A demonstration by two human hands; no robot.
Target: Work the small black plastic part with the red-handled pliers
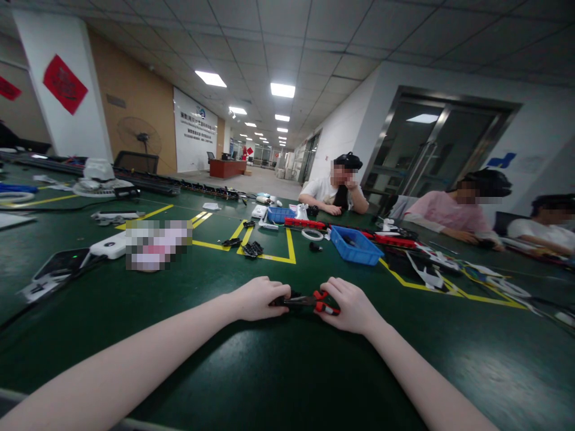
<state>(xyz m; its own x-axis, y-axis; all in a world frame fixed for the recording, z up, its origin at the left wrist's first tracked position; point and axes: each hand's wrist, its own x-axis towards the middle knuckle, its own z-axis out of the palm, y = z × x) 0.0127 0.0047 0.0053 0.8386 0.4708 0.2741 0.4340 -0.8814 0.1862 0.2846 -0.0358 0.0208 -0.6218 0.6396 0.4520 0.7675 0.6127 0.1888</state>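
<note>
White wall sign [195, 129] way off at 11 o'clock has a round bluish logo and rows of dark lettering, but from my end it's too small to read reliably. The red diamond-shaped paper [65, 84] at 10 o'clock has a darker mark on it, too blurry for me to make out.

Containers: the blue rectangular plastic bin [358, 257] at 1 o'clock from the hands has something dark in it. A smaller blue plastic tray [279, 217] sits near 12 o'clock; can't tell what's inside.

Hands are front and centre over the dark green tabletop [269, 371]. My right hand [353, 305] has its fingers curled round the red-and-black handles of metal-nosed pliers [309, 300], nose pointing to 9 o'clock. My left hand [263, 298] is pinched tight on a small black piece [294, 294] right at the nose, mostly hidden by fingers, so I can't tell its shape.
</note>
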